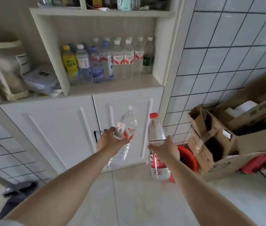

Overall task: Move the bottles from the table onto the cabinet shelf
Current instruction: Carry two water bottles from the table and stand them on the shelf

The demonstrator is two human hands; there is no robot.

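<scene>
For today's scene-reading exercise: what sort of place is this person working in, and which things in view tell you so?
Probably a home kitchen or utility corner: tiled walls, a white cabinet whose shelf holds drink bottles, and cardboard boxes stacked on the floor.

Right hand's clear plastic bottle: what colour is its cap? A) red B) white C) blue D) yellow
A: the clear plastic bottle gripped in the right hand has a red cap and a red label, while the clear white-capped bottle is the one held tilted in the left hand.
</scene>
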